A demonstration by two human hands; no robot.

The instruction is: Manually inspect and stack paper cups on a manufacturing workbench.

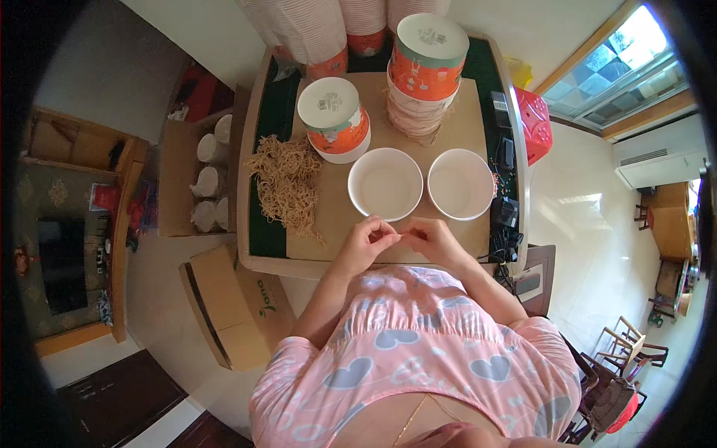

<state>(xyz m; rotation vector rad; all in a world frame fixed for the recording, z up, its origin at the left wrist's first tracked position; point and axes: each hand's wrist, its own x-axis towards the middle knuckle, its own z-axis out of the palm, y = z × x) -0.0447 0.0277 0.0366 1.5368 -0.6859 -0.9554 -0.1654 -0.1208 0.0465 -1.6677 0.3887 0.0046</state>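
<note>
My left hand (367, 243) and my right hand (433, 240) meet at the table's front edge, fingertips pinched close together. Whatever lies between them is too small to make out. Just beyond stand two open white paper tubs, a left one (385, 185) and a right one (461, 184), their insides facing up. A tangled heap of tan cords (285, 183) lies to the left. Behind the tubs is an upside-down orange paper tub (334, 119) with a pale base. Further back on the right, another orange tub (426, 63) tops a stack with tan cord around its lower part.
Tall stacks of paper tubs (299, 33) rise at the back. Black adapters and cables (506, 213) line the table's right edge, with a red plastic basket (532, 123) beyond. On the floor at left are a carton (175, 194) of wrapped stacks and a flattened cardboard box (231, 302).
</note>
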